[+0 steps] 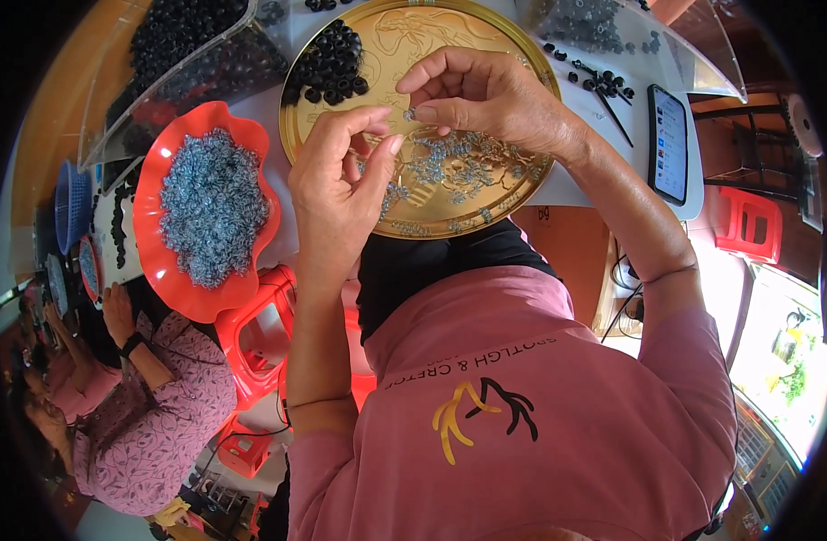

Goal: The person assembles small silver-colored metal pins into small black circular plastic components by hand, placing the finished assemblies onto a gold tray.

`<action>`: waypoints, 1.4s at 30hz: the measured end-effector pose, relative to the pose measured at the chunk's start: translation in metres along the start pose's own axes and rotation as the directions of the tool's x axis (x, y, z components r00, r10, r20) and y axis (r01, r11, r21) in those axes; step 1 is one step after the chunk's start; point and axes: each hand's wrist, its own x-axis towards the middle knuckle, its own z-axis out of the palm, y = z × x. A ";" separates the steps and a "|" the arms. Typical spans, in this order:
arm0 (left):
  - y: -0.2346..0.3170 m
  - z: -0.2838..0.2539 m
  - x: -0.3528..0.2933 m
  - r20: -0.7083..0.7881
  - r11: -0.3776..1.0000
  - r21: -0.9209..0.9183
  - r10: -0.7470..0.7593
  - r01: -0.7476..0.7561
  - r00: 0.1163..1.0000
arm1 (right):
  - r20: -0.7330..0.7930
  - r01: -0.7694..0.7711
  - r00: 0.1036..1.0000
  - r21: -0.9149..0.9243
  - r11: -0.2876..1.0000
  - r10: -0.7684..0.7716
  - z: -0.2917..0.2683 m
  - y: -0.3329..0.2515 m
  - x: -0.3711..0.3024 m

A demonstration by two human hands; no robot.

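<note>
Over a round gold tray [296,135], my right hand [499,99] is closed on a small metal spring [409,114], which shows at the tip of the thumb. My left hand [337,176] faces it from the left, thumb and forefinger apart; I see nothing between them. Loose springs [454,167] of bluish metal lie scattered on the near half of the tray, below my hands. A heap of black round plastic parts [332,68] sits on the tray's far left. My curled lower fingers are partly hidden.
A red wavy-edged bowl [152,230] full of springs stands left of the tray. Clear bins [197,68] with black parts stand at the far left and far right. Right lie a phone [668,144] and a thin black rod [615,117]. People sit at the left beside red stools [260,334].
</note>
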 end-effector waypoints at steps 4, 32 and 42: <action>-0.002 0.004 0.006 -0.004 0.985 -0.030 0.171 -0.171 0.985 | 0.047 0.017 0.999 -0.013 1.000 -0.017 0.002 -0.005 0.001; 0.009 0.010 0.009 -0.011 0.849 -0.474 -0.273 0.236 0.962 | 0.024 0.482 0.668 -0.775 0.408 -0.743 0.018 -0.004 0.004; -0.014 0.002 0.006 0.065 0.941 0.310 0.122 -0.136 0.990 | -0.006 0.189 0.954 -0.763 0.618 -0.299 -0.039 -0.017 -0.006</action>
